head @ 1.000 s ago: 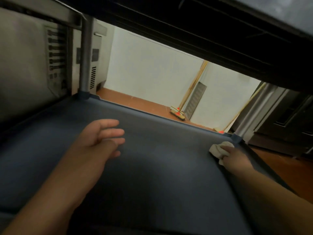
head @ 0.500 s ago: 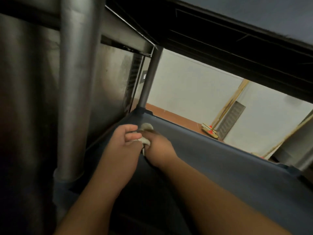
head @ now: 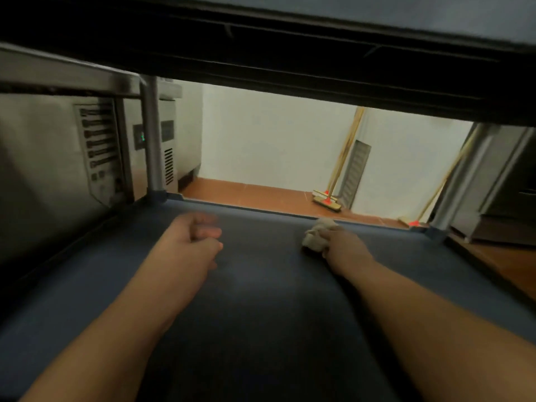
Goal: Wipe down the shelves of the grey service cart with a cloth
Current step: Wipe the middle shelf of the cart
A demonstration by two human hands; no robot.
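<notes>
I look in under the cart's upper shelf at a dark grey-blue lower shelf (head: 261, 285). My right hand (head: 345, 246) grips a bunched off-white cloth (head: 316, 236) and holds it on the shelf near the far edge, right of the middle. My left hand (head: 194, 237) rests on the shelf at centre left with its fingers loosely curled and nothing in it; it is a little blurred.
The upper shelf's dark underside (head: 290, 53) hangs low overhead. Metal corner posts stand at far left (head: 152, 134) and far right (head: 452, 181). A steel appliance (head: 58, 158) is close on the left. Beyond the shelf: orange floor, white wall, brooms (head: 327, 198).
The right hand with the cloth has swept from the far-left corner to the right along the far edge. The left hand has come away from the cloth and lies apart on the shelf.
</notes>
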